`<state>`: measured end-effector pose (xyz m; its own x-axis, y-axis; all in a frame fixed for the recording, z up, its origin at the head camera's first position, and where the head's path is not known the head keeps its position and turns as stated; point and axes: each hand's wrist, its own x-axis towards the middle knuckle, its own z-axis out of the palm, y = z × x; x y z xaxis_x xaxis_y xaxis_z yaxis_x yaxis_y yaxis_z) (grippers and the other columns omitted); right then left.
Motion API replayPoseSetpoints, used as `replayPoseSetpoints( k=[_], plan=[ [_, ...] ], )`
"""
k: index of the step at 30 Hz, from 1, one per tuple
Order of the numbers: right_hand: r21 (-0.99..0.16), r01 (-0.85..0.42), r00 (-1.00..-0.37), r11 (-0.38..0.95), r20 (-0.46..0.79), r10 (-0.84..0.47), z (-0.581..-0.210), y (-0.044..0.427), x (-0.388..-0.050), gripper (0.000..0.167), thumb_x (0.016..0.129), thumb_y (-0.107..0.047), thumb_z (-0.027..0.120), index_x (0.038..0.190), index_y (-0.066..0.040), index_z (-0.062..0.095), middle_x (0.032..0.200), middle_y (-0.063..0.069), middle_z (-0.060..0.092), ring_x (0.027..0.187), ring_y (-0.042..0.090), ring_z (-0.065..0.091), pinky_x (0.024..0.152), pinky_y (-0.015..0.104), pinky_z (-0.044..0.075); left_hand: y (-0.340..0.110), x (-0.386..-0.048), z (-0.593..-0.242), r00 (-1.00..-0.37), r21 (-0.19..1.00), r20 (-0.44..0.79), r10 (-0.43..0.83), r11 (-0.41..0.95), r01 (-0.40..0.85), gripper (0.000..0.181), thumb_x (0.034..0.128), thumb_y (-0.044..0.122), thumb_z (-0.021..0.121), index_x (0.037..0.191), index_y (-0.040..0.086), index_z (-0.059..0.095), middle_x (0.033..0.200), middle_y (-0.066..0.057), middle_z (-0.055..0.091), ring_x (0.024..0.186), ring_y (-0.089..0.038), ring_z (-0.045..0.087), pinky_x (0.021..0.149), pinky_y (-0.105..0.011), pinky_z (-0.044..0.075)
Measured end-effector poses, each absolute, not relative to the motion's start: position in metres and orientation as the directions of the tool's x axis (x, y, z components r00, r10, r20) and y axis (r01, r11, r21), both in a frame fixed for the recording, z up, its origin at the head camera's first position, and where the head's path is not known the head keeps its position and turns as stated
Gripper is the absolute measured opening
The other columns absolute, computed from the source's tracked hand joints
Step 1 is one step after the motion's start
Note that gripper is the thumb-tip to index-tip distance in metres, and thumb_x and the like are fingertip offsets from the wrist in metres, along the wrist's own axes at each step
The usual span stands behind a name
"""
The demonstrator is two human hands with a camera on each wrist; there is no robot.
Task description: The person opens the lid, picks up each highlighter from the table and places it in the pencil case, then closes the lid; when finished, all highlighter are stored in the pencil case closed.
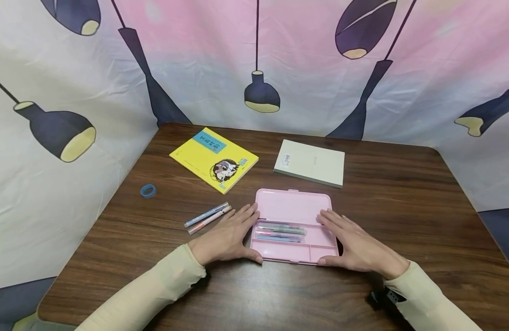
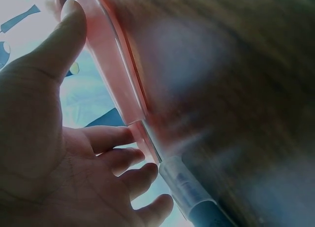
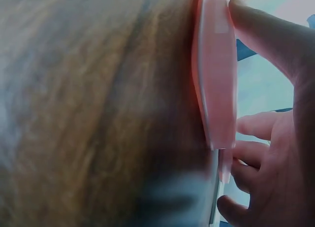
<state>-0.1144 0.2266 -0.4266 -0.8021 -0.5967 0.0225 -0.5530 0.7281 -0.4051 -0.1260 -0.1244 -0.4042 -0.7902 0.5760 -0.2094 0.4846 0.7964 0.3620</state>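
Note:
A pink pencil case (image 1: pixel 287 250) lies unfolded on the table, its lid (image 1: pixel 293 207) laid back on the far side. Inside the long compartment are several pens (image 1: pixel 281 232), while the front compartments hold nothing visible. My left hand (image 1: pixel 227 236) rests along the case's left side, fingers stretched toward the lid and thumb at the front corner. On the opposite side, my right hand (image 1: pixel 353 243) touches the case the same way. Both wrist views show the pink side wall (image 2: pixel 110 54) beside the thumb and relaxed fingers. Two pens (image 1: pixel 208 216) lie just left of my left hand.
A yellow book (image 1: pixel 196 158) lies at the back left of the wooden table (image 1: pixel 403 193). Behind the case is a pale notebook (image 1: pixel 310 163). A blue ring, like a tape roll (image 1: pixel 148 191), sits near the left edge. A printed cloth (image 1: pixel 304 78) hangs behind.

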Motion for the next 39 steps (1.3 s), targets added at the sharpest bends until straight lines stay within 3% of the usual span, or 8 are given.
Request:
replayPoseSetpoints(
  k=[12,17,21,26,31,39],
  plan=[
    [-0.423,-0.539,-0.807,0.729,0.008,-0.591,-0.435,0.227,-0.115,0.101,0.078,-0.072,0.068,0.153,-0.010,0.040,0.160,0.013,0.033,0.148,0.035,0.028,0.114,0.057,0.028,-0.132,-0.123,-0.404,-0.792,0.404,-0.170,0.586,0.775,0.486,0.104,0.0784,0.064,0.074,0.155,0.006,0.034,0.165,-0.011,0.022,0.152,-0.028,0.019,0.121,-0.048,0.019],
    [-0.430,-0.532,-0.808,0.729,0.001,-0.589,-0.436,0.227,-0.116,0.101,0.078,-0.072,0.068,0.153,-0.010,0.040,0.160,0.012,0.032,0.148,0.035,0.027,0.113,0.058,0.029,-0.158,-0.112,-0.397,-0.843,0.472,0.050,0.536,0.731,0.493,0.079,0.0847,0.047,0.077,0.147,0.007,0.048,0.152,-0.010,0.046,0.141,-0.029,0.041,0.114,-0.047,0.035],
    [-0.430,-0.533,-0.807,0.729,0.000,-0.590,-0.434,0.226,-0.117,0.101,0.078,-0.073,0.068,0.153,-0.010,0.040,0.161,0.012,0.032,0.148,0.035,0.027,0.113,0.058,0.029,-0.187,-0.096,-0.391,-0.872,0.453,0.245,0.425,0.745,0.490,0.061,0.0829,0.029,0.083,0.136,0.009,0.061,0.133,-0.007,0.062,0.121,-0.026,0.060,0.099,-0.044,0.051],
    [-0.435,-0.525,-0.813,0.731,0.001,-0.583,-0.430,0.228,-0.117,0.102,0.077,-0.071,0.069,0.152,-0.009,0.041,0.160,0.013,0.032,0.148,0.036,0.026,0.113,0.059,0.028,-0.213,-0.074,-0.393,-0.865,0.425,0.343,0.366,0.761,0.490,0.055,0.0784,0.016,0.086,0.129,0.011,0.066,0.119,-0.004,0.068,0.105,-0.020,0.065,0.084,-0.042,0.056],
    [-0.440,-0.515,-0.819,0.736,-0.002,-0.574,-0.430,0.229,-0.116,0.102,0.077,-0.071,0.070,0.152,-0.008,0.040,0.160,0.013,0.032,0.148,0.037,0.026,0.113,0.059,0.029,-0.229,-0.058,-0.399,-0.867,0.418,0.357,0.348,0.770,0.482,0.055,0.0767,0.010,0.086,0.128,0.011,0.067,0.115,-0.001,0.070,0.105,-0.018,0.067,0.085,-0.038,0.056],
    [-0.449,-0.511,-0.820,0.733,-0.001,-0.572,-0.432,0.229,-0.114,0.102,0.077,-0.071,0.070,0.153,-0.009,0.040,0.160,0.013,0.032,0.148,0.037,0.026,0.113,0.060,0.029,-0.240,-0.048,-0.403,-0.920,0.438,0.255,0.296,0.813,0.383,0.041,0.0800,0.010,0.083,0.119,0.005,0.070,0.111,-0.002,0.070,0.101,-0.021,0.069,0.082,-0.040,0.057]
  ],
)
